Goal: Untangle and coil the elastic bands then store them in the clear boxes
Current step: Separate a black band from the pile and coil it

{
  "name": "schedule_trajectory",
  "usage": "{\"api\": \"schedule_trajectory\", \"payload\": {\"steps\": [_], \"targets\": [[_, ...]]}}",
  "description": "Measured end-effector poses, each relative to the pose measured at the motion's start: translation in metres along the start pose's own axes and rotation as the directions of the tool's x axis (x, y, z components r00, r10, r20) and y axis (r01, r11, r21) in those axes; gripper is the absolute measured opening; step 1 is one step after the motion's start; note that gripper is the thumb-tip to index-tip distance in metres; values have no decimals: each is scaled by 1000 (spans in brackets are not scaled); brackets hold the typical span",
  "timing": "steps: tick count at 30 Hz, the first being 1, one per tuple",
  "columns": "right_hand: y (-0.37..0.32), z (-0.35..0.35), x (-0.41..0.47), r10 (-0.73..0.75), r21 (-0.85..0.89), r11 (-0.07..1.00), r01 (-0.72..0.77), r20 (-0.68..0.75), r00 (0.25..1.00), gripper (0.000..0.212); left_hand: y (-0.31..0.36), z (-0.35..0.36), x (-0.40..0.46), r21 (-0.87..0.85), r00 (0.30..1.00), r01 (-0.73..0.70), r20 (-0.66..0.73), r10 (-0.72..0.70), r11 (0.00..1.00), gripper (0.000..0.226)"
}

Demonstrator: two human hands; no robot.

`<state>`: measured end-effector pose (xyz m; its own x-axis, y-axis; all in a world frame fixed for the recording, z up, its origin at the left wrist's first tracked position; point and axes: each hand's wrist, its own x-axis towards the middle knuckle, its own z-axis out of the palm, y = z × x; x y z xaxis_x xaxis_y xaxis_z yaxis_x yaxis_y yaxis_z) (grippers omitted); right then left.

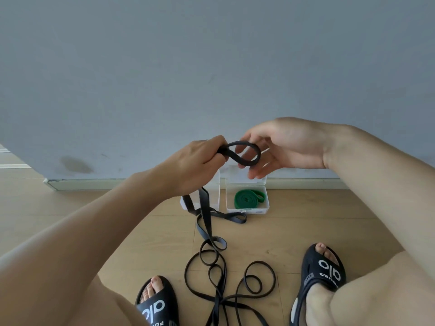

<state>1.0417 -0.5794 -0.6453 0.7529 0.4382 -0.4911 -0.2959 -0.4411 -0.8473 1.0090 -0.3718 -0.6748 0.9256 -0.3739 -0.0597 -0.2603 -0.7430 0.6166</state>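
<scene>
From my remote seat, the wooden floor (294, 229) filled the lower view below a grey wall (211, 67). I took the right clear box (247, 209) as landmark, lid up against the wall. The black band (209, 222) trailed in tangled loops from in front of that box toward me, between two black slippers (324, 267). Above the box, my left hand (200, 158) gripped the band, fingers curled round a small loop. My right hand (280, 147) hovered beside the loop, fingers loosely spread, holding nothing. The left clear box (215, 196) stood just beside the landmark. Inside the landmark lay a coiled green band (247, 199).
</scene>
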Motion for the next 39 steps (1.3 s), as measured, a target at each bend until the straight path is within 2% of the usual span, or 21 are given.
{"api": "schedule_trajectory", "payload": {"steps": [4, 8, 12, 16, 19, 21, 25, 28, 32, 36, 39], "targets": [[-3, 3, 2, 6, -73, 997, -6, -2, 1000, 52, -1, 3, 2, 61, 1000, -22, 23, 20, 998, 19], [-7, 4, 0, 14, 21, 1000, -15, 60, 998, 22, 1, 6, 1, 132, 996, -76, 49, 70, 988, 17], [-3, 3, 2, 66, -39, 997, -63, 72, 995, 23, 1, 6, 0, 116, 993, -106, 54, 101, 988, 13], [-5, 8, 1, 22, -150, 989, -2, 130, 991, 22, -3, 5, -3, 29, 996, -52, 70, 50, 998, 20], [-5, 8, -1, -27, -147, 988, 48, 143, 989, 21, -3, 1, -6, -163, 994, 12, 108, 6, 987, 27], [-6, 6, -3, -75, -117, 989, 92, 142, 987, 18, -5, -2, -8, -282, 990, 43, 143, -2, 958, 25], [-9, -5, -8, -145, 41, 989, 142, 97, 985, 24, -8, -4, -9, -369, 988, 27, 152, 32, 929, 14], [-9, -11, -10, -162, 68, 985, 156, 85, 983, 27, -6, -6, -8, -476, 989, 12, 134, 59, 880, 12], [-8, -17, -11, -162, 64, 986, 157, 80, 984, 21, -1, -7, -6, -564, 990, 25, 131, 60, 826, 19], [-6, -23, -13, -160, 59, 986, 157, 55, 986, 17, -7, -6, -8, -588, 967, 71, 240, 90, 806, 20], [-2, -27, -14, -135, 44, 990, 132, 65, 989, 18, -12, -7, -8, -597, 965, 77, 247, 92, 799, 20]]}}
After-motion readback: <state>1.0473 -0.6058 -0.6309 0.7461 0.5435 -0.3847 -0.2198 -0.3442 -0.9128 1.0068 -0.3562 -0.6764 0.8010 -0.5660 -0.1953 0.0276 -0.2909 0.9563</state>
